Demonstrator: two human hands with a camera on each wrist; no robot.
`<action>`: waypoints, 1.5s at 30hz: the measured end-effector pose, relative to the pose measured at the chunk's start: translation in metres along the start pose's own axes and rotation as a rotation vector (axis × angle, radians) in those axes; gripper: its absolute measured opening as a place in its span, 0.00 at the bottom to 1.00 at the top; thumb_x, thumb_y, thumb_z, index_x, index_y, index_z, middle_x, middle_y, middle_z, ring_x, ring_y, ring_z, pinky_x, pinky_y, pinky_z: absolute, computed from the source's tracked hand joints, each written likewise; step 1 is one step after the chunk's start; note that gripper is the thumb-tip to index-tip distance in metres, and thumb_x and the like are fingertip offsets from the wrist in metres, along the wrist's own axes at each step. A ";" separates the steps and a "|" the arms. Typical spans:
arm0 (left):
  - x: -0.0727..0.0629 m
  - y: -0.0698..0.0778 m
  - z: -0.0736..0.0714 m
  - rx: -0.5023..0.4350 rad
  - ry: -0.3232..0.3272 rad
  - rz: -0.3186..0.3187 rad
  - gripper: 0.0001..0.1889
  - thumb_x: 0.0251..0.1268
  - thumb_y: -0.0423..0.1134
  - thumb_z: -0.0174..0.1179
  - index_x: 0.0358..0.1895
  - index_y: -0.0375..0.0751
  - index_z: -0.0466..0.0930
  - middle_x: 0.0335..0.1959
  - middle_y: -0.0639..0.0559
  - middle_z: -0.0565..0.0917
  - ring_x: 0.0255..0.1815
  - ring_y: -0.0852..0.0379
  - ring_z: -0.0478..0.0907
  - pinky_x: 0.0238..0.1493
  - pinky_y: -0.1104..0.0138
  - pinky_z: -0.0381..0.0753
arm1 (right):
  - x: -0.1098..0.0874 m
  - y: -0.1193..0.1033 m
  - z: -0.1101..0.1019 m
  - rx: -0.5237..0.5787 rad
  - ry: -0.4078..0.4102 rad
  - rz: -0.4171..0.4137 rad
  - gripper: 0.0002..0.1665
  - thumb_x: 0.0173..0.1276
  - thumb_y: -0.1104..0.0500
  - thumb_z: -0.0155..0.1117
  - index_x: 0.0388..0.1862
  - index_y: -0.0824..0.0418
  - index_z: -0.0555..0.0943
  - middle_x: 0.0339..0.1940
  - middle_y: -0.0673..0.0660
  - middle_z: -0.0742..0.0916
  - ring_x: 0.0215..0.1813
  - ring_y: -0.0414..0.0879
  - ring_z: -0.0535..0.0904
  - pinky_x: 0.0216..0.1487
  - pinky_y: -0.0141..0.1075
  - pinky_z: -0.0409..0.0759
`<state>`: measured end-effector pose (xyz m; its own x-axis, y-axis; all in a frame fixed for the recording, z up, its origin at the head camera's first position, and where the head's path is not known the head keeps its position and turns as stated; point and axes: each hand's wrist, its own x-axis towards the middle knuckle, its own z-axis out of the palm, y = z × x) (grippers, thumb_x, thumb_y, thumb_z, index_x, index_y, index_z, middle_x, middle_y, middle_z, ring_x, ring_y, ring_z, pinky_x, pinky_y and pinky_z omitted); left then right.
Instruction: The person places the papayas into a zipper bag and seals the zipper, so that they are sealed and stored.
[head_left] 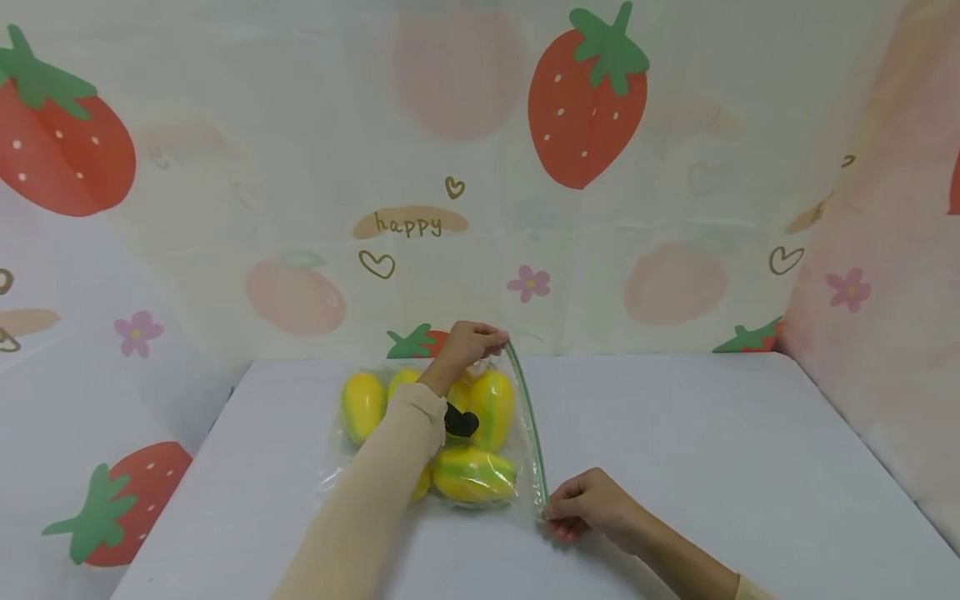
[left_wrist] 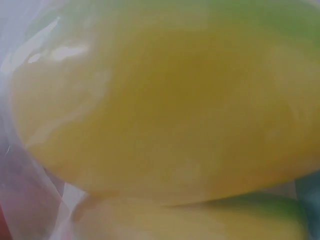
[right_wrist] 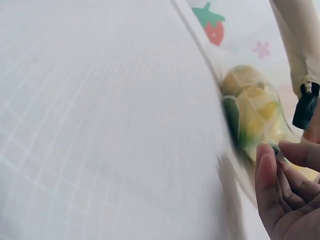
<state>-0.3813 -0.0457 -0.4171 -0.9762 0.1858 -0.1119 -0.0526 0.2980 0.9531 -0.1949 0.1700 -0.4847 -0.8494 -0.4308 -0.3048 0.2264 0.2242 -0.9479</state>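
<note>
A clear zip bag point(head_left: 527, 492) lies on the table with its green-edged opening toward the right. Inside it are several yellow-green fruits point(head_left: 474, 475) that look like mangoes or papayas. My left hand point(head_left: 471, 343) pinches the far corner of the zip edge, its forearm crossing over the bag and hiding part of the fruits. At the near corner, my right hand point(head_left: 592, 507) pinches the other end of the zip between thumb and fingers. The left wrist view is filled by one fruit point(left_wrist: 165, 110) behind shiny plastic. In the right wrist view, fingertips point(right_wrist: 266, 170) grip the green strip.
A white table point(head_left: 712, 450) extends under the bag. Behind it hangs a curtain point(head_left: 315, 167) printed with strawberries and hearts, which also runs down the left and right sides. A black wrist camera point(head_left: 461, 422) sits over the bag.
</note>
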 end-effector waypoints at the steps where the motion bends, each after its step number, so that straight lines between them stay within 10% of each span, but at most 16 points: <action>1: 0.000 0.000 0.001 0.001 -0.006 0.001 0.15 0.66 0.42 0.62 0.48 0.35 0.85 0.43 0.43 0.88 0.41 0.54 0.83 0.50 0.66 0.78 | -0.001 0.000 -0.001 0.000 -0.005 0.000 0.14 0.59 0.64 0.69 0.35 0.78 0.83 0.22 0.52 0.86 0.22 0.39 0.80 0.28 0.30 0.81; 45: 0.002 -0.010 0.011 0.024 -0.039 -0.069 0.14 0.66 0.42 0.63 0.47 0.35 0.85 0.37 0.47 0.88 0.32 0.60 0.81 0.38 0.73 0.76 | -0.010 0.007 -0.023 0.034 -0.106 0.039 0.14 0.60 0.62 0.68 0.35 0.75 0.84 0.23 0.52 0.87 0.22 0.38 0.82 0.27 0.29 0.81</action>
<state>-0.3804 -0.0376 -0.4299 -0.9614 0.2003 -0.1887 -0.1141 0.3339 0.9357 -0.1957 0.1961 -0.4865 -0.7848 -0.5129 -0.3478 0.2756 0.2138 -0.9372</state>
